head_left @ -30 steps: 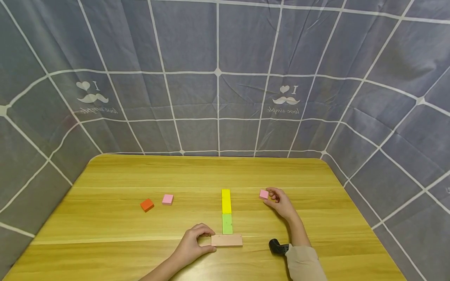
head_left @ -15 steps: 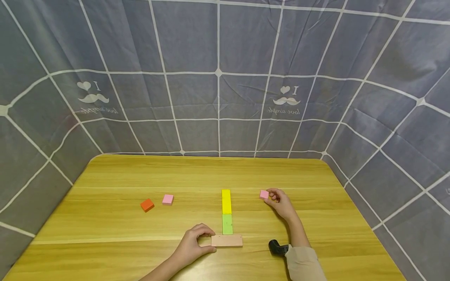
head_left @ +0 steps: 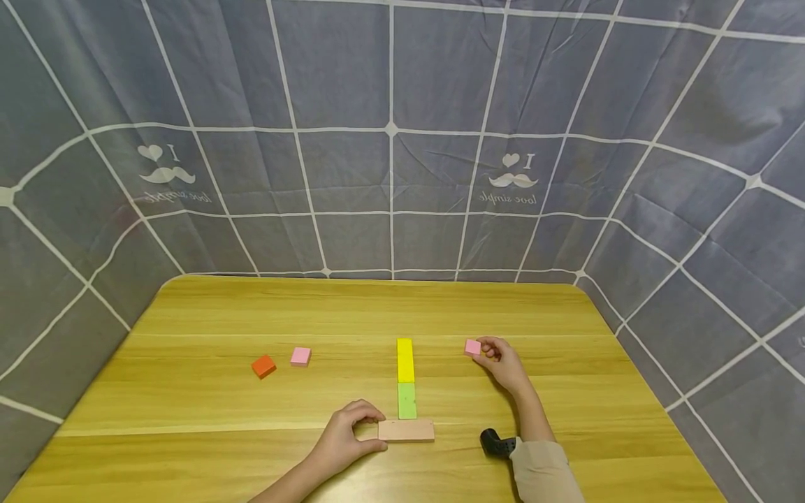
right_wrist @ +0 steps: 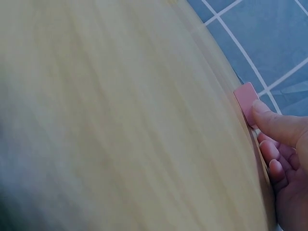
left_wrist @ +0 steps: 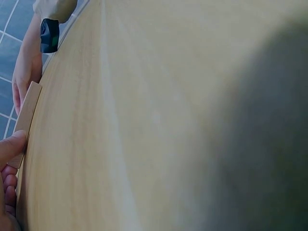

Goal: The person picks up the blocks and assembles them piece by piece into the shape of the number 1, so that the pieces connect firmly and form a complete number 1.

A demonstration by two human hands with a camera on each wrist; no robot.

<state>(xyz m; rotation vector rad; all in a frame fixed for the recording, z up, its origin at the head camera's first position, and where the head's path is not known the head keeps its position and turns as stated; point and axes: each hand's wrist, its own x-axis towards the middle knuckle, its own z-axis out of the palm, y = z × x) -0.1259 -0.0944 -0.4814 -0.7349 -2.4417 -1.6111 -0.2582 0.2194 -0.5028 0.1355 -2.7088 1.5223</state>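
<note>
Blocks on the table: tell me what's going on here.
A person is handling small blocks on a wooden table. The left hand grips the left end of a plain wooden block, which lies crosswise at the near end of a green block; a yellow block continues that line beyond. The right hand pinches a pink block, right of the row. An orange block and another pink block lie apart, left of the row.

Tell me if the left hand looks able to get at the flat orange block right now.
Probably yes: nothing stands between the left hand and that orange block, though the hand would first need to release the long beige wooden block it holds.
</note>
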